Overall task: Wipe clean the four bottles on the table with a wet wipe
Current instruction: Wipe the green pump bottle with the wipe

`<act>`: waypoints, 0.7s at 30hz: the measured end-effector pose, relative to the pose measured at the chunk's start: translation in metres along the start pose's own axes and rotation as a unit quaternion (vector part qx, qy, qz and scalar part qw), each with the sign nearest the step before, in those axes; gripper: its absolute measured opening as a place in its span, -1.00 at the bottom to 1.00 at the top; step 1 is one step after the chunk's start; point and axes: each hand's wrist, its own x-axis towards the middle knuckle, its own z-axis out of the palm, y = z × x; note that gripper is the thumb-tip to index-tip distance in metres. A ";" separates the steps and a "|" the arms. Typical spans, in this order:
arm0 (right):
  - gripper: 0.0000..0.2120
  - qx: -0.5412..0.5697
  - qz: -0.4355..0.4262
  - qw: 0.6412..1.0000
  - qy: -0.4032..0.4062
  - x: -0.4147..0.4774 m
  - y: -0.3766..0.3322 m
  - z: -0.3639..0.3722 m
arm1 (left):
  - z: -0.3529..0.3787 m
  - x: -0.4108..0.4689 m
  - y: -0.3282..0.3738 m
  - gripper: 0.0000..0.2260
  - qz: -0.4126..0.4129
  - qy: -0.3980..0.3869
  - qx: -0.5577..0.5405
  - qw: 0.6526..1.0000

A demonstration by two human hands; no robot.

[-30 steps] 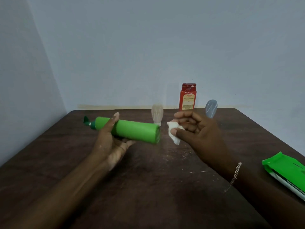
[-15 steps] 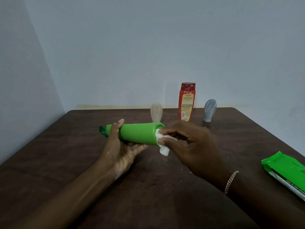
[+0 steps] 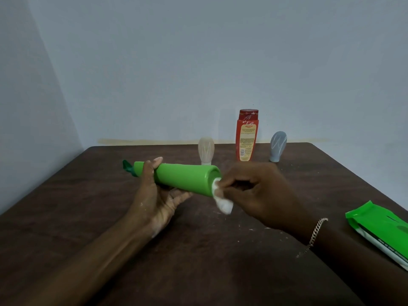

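A green bottle (image 3: 183, 178) with a dark green pump at its left end lies sideways in the air above the table. My left hand (image 3: 155, 195) grips it from below, thumb over the top. My right hand (image 3: 256, 193) pinches a white wet wipe (image 3: 221, 198) against the bottle's flat base at its right end. Three more bottles stand upright at the back: a beige one (image 3: 206, 151), a red one (image 3: 246, 135) and a grey one (image 3: 277, 146).
The dark brown table (image 3: 88, 217) meets a pale wall behind and another at the left. A green pack of wipes (image 3: 384, 230) lies near the right edge. Small white crumbs are scattered on the wood under my hands.
My right hand brought the wipe from beside the bottle onto its base and keeps it pressed there. The bottle shifted slightly to the right in my left hand.
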 end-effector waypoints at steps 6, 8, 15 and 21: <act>-0.92 0.055 0.059 0.994 0.071 0.000 0.003 0.000 | -0.002 0.000 -0.001 -0.77 0.003 -0.022 0.011 1.000; -0.92 0.073 0.083 0.992 0.067 0.000 0.005 0.003 | -0.003 0.001 0.000 -0.76 0.004 -0.030 0.019 0.999; -0.81 -0.049 -0.111 0.992 0.023 -0.003 -0.011 0.010 | -0.005 -0.001 -0.004 -0.67 -0.015 -0.044 0.035 0.998; -0.78 0.027 -0.040 0.993 0.112 0.000 -0.009 0.012 | -0.002 -0.003 -0.001 -0.70 -0.010 -0.049 0.025 0.998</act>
